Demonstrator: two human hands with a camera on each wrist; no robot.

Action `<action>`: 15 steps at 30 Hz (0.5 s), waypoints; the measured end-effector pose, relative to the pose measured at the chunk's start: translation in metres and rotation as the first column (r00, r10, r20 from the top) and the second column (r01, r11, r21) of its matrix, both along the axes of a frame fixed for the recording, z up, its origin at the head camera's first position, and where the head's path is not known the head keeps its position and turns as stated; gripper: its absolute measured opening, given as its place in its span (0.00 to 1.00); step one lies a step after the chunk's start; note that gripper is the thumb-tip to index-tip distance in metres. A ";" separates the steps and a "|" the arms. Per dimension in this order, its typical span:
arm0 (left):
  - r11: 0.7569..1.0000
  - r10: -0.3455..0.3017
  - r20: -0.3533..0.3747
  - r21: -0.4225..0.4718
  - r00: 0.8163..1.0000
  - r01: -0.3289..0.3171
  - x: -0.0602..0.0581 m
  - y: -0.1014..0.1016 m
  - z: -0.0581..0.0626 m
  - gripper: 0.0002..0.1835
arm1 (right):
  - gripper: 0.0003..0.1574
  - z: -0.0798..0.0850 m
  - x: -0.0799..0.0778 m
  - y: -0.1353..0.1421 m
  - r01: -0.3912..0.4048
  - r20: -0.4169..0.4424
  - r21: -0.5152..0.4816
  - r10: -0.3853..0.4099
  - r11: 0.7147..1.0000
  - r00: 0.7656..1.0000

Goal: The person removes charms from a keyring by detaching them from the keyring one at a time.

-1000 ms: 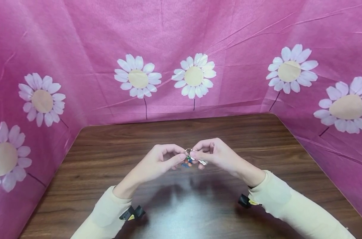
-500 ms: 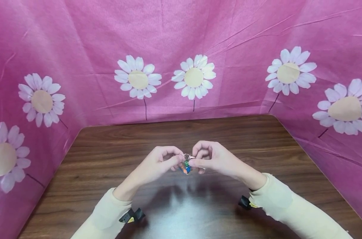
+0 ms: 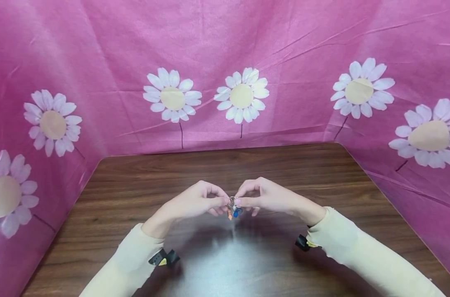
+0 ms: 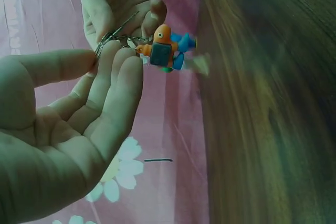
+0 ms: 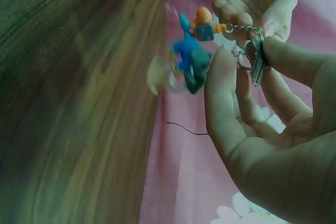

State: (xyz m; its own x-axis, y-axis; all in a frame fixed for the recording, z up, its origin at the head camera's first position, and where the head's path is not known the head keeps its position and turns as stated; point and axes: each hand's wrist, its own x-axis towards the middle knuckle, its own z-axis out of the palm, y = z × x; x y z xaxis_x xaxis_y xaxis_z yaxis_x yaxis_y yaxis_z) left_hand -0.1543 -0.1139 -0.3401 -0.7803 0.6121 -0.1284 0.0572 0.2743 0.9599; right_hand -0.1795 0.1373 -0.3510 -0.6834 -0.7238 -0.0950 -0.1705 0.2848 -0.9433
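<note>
Above the middle of the table, both hands pinch a metal key ring [image 3: 232, 200] between thumb and fingers. My left hand [image 3: 200, 200] holds its left side, my right hand [image 3: 269, 198] its right side. An orange toy figure charm [image 5: 203, 19] with a dark square on it hangs from a short chain [image 5: 244, 28]. Beside it dangles a blue charm [image 3: 236, 213], with green parts near it in the right wrist view. A pale yellowish piece [image 5: 153, 76] is blurred there. Flat metal keys [image 5: 257, 61] sit at the right fingertips, partly hidden.
The brown wood-grain table [image 3: 136, 173] lies below the hands. A pink cloth [image 3: 284, 49] with white daisies surrounds its back and sides. Black devices [image 3: 164, 258] are strapped at both cream sleeves [image 3: 128, 260].
The hands have lowered slightly, and the right hand's grip has shifted on the ring. The charms, bunched earlier, now hang with orange and blue apart. A key seen below the right fingers is now hidden.
</note>
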 end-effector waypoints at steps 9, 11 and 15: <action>1.000 -0.014 0.027 0.027 1.000 0.014 -0.005 -0.002 -0.007 0.12 | 0.10 -0.007 -0.001 -0.002 0.031 -0.019 -0.002 -0.031 1.000 0.999; 0.999 -0.027 0.003 0.036 1.000 0.027 -0.005 -0.002 -0.007 0.12 | 0.10 -0.005 0.000 -0.003 0.045 -0.024 0.007 -0.045 0.999 0.999; 0.998 -0.041 -0.042 0.036 0.998 0.042 -0.005 -0.003 -0.007 0.11 | 0.09 -0.003 0.000 -0.004 0.055 -0.010 0.006 -0.055 0.998 0.998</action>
